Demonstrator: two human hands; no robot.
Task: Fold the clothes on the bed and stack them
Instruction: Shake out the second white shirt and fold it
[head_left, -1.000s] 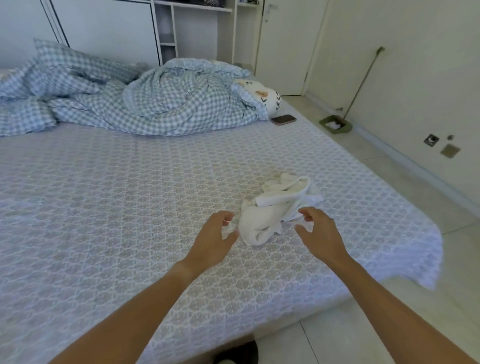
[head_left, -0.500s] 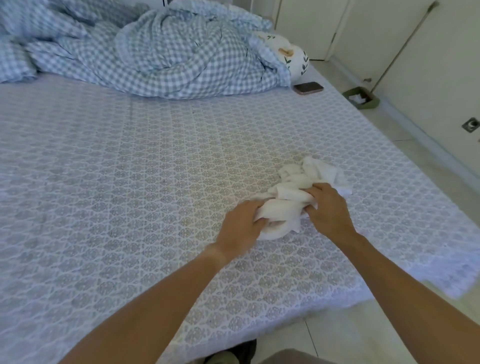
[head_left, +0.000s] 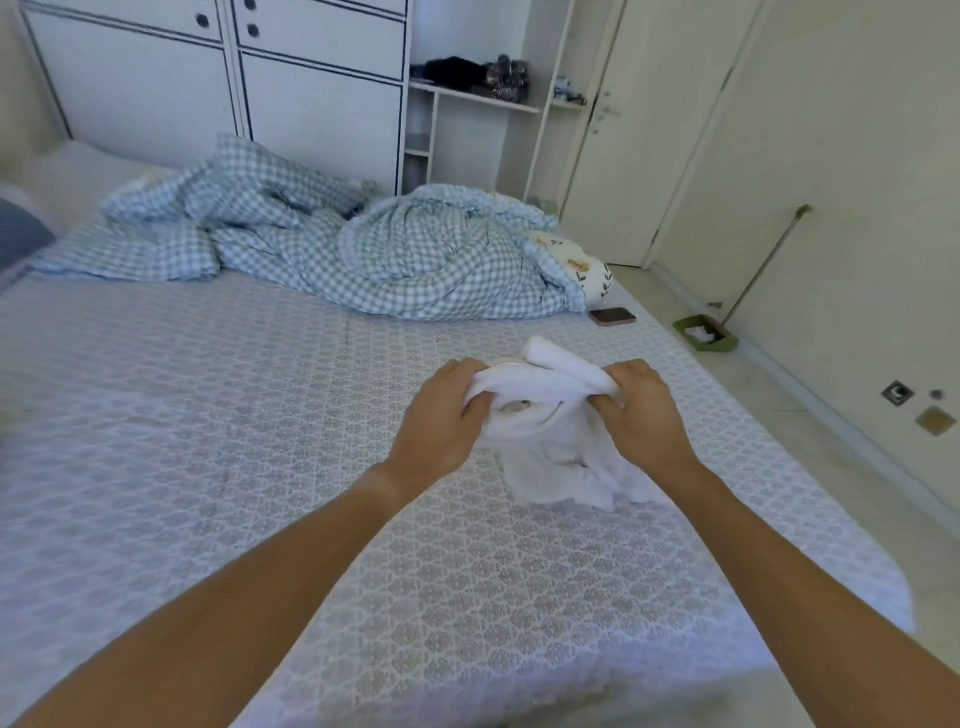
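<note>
A crumpled white garment is lifted off the bed, its lower part hanging down toward the patterned sheet. My left hand grips its left upper edge with curled fingers. My right hand grips the right upper edge the same way. A rolled white part of the garment sticks up between and behind the hands.
A bunched blue checked duvet lies across the far side of the bed, with a printed pillow at its right end. A dark phone lies near the bed's right edge. A green dustpan and broom stand on the floor by the wall.
Both hands reached the white garment, took hold of it and raised it off the sheet. The camera has tilted up, showing more of the wardrobe.
</note>
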